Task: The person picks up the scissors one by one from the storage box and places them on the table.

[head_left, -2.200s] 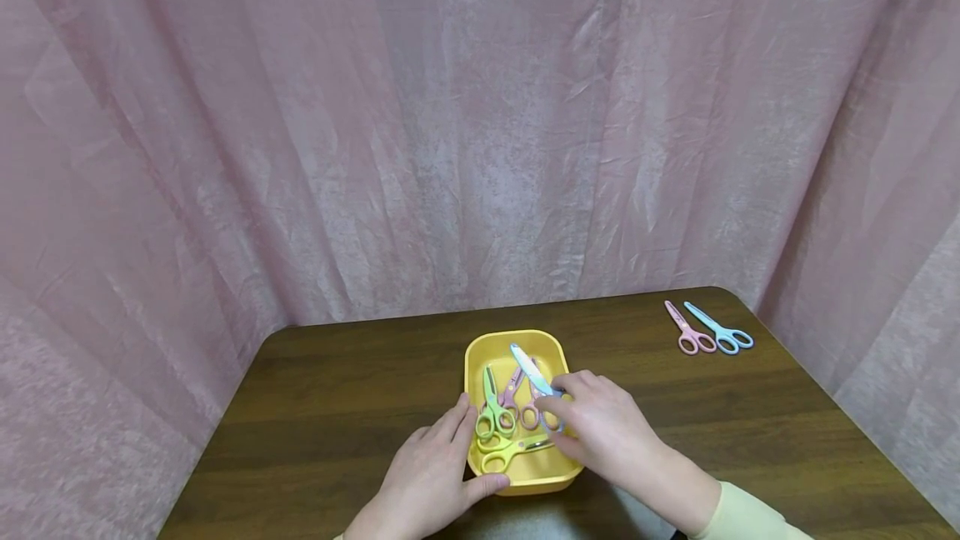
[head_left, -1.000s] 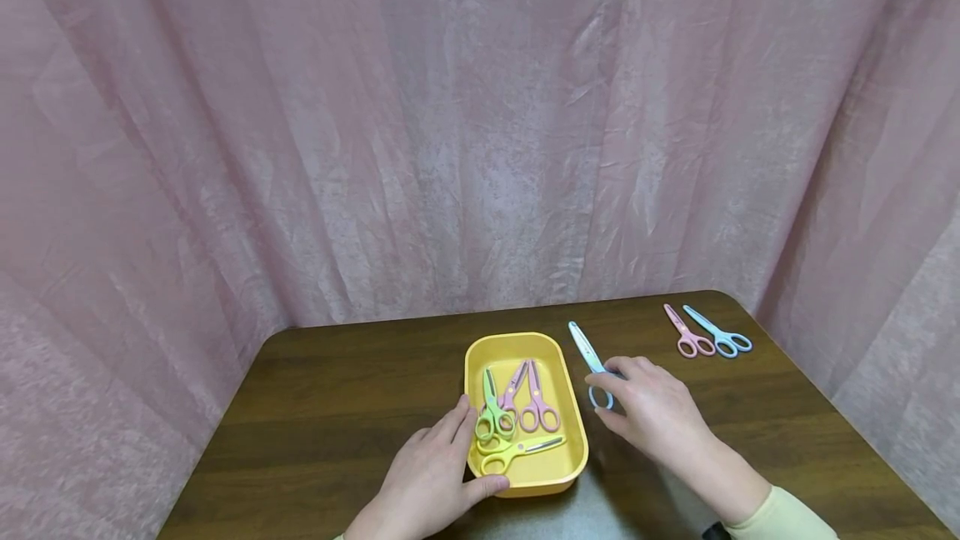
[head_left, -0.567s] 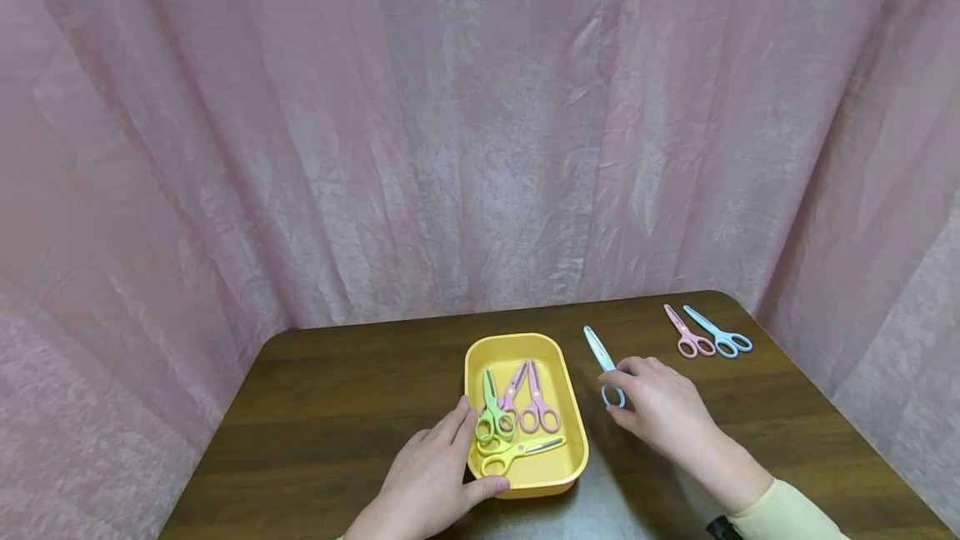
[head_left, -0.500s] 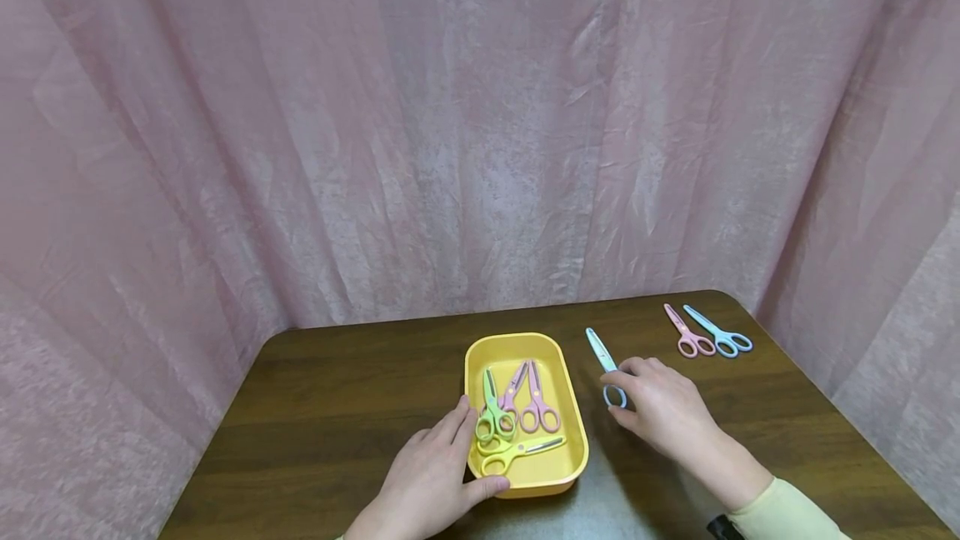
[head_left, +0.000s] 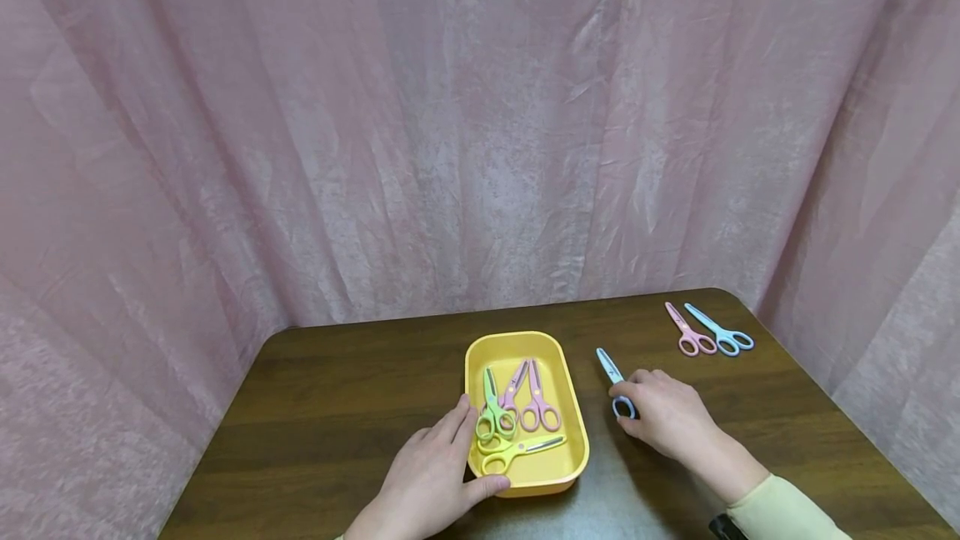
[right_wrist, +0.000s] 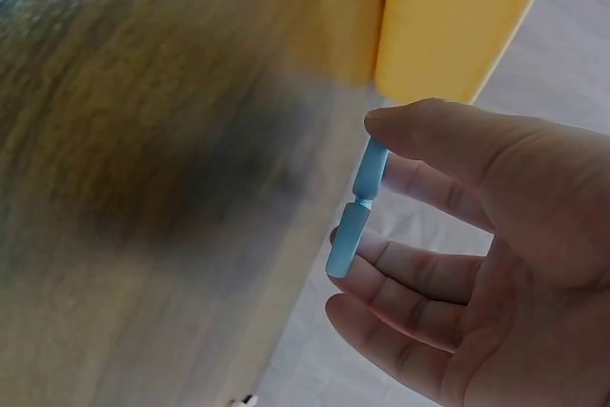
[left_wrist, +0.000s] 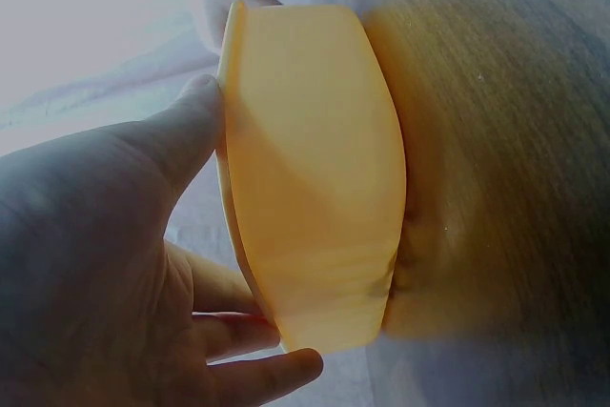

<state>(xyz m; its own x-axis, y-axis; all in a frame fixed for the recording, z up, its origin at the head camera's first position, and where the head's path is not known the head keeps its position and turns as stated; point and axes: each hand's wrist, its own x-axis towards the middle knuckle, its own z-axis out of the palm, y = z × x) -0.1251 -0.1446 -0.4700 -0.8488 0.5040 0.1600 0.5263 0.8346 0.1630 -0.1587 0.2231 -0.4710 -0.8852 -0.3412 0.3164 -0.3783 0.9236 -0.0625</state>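
My right hand (head_left: pixel 667 413) pinches the handle loops of blue scissors (head_left: pixel 610 367) low over the table, right of a yellow tray (head_left: pixel 551 473). Seen from the right wrist, thumb and fingertips hold the blue handles (right_wrist: pixel 349 235) edge-on; the blades are out of sight there. My left hand (head_left: pixel 429 469) rests on the tray's near left corner with straight fingers, its thumb at the rim in the left wrist view. Inside the tray lie green scissors (head_left: pixel 492 407), yellow scissors (head_left: pixel 517 451), and pink scissors (head_left: pixel 537 398) beside another pink pair (head_left: pixel 513 386) partly covered by the green one.
At the table's far right corner, pink scissors (head_left: pixel 686 332) and blue scissors (head_left: pixel 720 332) lie side by side, blades pointing away. The dark wooden table (head_left: pixel 360 390) has rounded far corners. Pink curtains (head_left: pixel 480 123) hang behind and along both sides.
The right hand has lifted the blue scissors out of the tray, carried them right, and now lowered them slightly toward the table. The left hand and tray stay in place.
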